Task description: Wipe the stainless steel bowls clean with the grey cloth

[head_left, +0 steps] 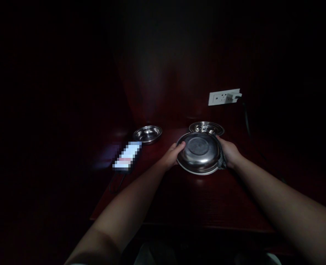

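Note:
A shiny stainless steel bowl (pixel 199 156), its underside turned up towards me, is held above the dark red table. My left hand (pixel 173 156) grips its left rim, thumb lying over the outside wall and fingers hidden beneath. On the opposite side, my right hand (pixel 230 152) is closed on a grey cloth (pixel 222 161) pressed against the bowl's right edge; most of those fingers are out of sight. Just behind the held bowl, a second steel bowl (pixel 207 127) with a wide rim rests on the table, partly covered by it.
Another steel bowl (pixel 147 134) sits at the back left, open side up. Before it a lit phone (pixel 127 156) with a blurred screen leans at the left edge. A white wall socket (pixel 224 97) holds a plug, with a dark cable (pixel 246 117) hanging down. Surroundings are very dark.

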`<control>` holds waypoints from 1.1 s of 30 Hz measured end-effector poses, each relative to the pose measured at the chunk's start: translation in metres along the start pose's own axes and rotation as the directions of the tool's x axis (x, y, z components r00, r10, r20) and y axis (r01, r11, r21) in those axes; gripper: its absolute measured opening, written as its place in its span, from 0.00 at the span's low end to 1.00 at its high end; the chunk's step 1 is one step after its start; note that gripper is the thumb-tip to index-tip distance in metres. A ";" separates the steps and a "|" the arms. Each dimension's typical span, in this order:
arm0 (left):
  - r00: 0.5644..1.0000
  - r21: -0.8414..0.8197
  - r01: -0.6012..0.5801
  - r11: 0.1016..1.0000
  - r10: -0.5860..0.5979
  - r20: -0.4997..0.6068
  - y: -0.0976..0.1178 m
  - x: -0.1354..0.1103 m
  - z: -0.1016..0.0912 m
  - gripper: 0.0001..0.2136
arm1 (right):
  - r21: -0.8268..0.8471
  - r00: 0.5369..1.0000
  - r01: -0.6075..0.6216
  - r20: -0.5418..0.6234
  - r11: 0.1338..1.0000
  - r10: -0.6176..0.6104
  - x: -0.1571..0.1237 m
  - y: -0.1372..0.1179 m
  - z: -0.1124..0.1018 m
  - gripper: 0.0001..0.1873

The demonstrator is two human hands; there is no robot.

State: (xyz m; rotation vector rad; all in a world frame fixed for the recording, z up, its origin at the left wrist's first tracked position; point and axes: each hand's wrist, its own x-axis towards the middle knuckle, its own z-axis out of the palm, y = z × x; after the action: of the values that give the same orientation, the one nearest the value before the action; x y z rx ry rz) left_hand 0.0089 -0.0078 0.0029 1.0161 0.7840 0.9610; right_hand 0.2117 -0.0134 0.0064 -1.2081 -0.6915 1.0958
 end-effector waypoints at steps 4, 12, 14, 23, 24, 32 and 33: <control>1.000 0.003 -0.008 1.000 0.008 -0.005 -0.001 0.001 -0.001 0.19 | 0.015 0.998 -0.058 -0.007 0.998 0.058 0.001 0.000 0.000 0.13; 1.000 -0.001 -0.019 1.000 0.019 -0.012 -0.002 0.002 0.000 0.18 | 0.021 0.997 -0.073 -0.001 0.997 0.073 0.002 0.001 0.000 0.13; 1.000 -0.018 -0.025 1.000 0.025 -0.008 -0.001 0.000 0.002 0.17 | 0.018 0.997 -0.071 -0.002 0.997 0.071 0.000 -0.001 0.001 0.13; 0.999 -0.034 -0.046 0.998 0.046 0.013 0.000 -0.001 0.003 0.15 | 0.022 0.997 -0.080 0.000 0.997 0.080 -0.004 -0.004 0.003 0.12; 0.999 -0.028 -0.043 0.999 0.044 0.013 0.000 0.000 0.002 0.15 | 0.025 0.997 -0.081 0.002 0.996 0.081 -0.003 -0.004 0.002 0.12; 1.000 0.023 -0.028 0.999 0.028 -0.003 -0.004 0.003 -0.002 0.20 | 0.006 0.997 -0.076 0.003 0.997 0.076 0.004 0.000 -0.002 0.13; 1.000 0.024 -0.028 0.999 0.028 -0.002 -0.004 0.003 -0.002 0.20 | 0.011 0.997 -0.079 0.006 0.997 0.079 0.004 0.000 -0.002 0.12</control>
State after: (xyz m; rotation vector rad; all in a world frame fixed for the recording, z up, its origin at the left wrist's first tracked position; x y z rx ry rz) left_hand 0.0092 -0.0055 -0.0021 1.0492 0.7863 0.9790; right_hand 0.2147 -0.0107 0.0052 -1.2320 -0.6462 1.1672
